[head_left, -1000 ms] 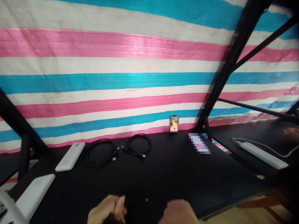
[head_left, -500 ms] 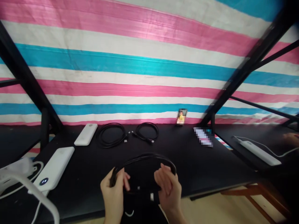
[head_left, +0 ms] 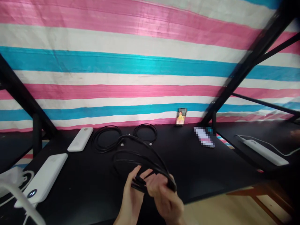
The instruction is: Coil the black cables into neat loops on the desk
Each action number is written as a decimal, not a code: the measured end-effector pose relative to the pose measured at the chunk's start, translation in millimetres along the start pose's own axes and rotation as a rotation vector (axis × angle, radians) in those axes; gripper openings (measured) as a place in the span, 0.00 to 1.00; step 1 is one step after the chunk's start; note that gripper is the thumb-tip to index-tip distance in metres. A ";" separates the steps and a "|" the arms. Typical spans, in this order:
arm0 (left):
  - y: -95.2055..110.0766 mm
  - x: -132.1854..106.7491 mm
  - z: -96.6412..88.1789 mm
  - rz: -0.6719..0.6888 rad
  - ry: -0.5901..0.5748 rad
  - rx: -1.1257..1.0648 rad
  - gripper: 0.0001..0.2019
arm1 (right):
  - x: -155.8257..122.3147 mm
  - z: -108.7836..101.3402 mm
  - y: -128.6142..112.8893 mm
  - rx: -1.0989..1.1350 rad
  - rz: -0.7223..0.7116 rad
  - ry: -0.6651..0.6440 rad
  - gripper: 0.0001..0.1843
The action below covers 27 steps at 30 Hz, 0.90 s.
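A black cable (head_left: 150,143) in loose loops rises above the desk from my two hands. My right hand (head_left: 165,195) is closed round the bundled strands on the right side of the loops. Close beside it, my left hand (head_left: 133,193) closes on a part of the same cable, where a dark piece that may be a plug shows between the fingers. The two hands nearly touch, and the fingertips partly hide the strands. Behind the loops lie two more coiled black cables, a larger left coil (head_left: 99,149) and a smaller right coil (head_left: 156,132), with pale metal plug ends.
Two white power banks (head_left: 81,139) (head_left: 48,175) lie on the left of the black desk (head_left: 93,190). A white cable (head_left: 21,195) runs at the lower left. Blurred-out items stand at the back right. Further right, a white power strip (head_left: 266,153) lies near another person's hand (head_left: 295,134).
My left hand has moved right, up against my right hand. The held cable has gone from one wide ring to looser loops that reach higher and further back.
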State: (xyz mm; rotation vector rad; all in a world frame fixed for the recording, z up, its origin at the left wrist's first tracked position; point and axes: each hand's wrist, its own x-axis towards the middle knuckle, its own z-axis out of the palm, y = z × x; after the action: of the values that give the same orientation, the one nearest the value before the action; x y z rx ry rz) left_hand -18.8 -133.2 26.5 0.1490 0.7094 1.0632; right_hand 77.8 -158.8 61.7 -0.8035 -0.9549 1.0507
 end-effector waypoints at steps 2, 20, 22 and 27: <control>2.1 0.3 6.1 -0.003 0.024 -0.044 0.10 | 6.0 -0.6 0.4 -0.005 0.041 -0.062 0.26; 18.4 5.4 28.4 0.478 0.166 1.042 0.21 | 18.4 -95.5 -7.4 -0.454 0.310 0.048 0.33; 14.9 0.0 35.6 0.486 0.163 1.089 0.25 | 19.2 -95.9 -16.3 -0.499 0.303 0.068 0.29; 0.3 -7.2 48.1 0.494 0.192 1.041 0.30 | 12.4 -94.3 -31.8 -0.511 0.290 0.119 0.14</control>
State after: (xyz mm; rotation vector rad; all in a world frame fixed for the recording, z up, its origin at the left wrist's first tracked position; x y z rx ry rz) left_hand 7.6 -128.7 67.0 1.1754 1.3996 1.0791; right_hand 177.8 -165.3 57.3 -1.4459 -1.0390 1.0001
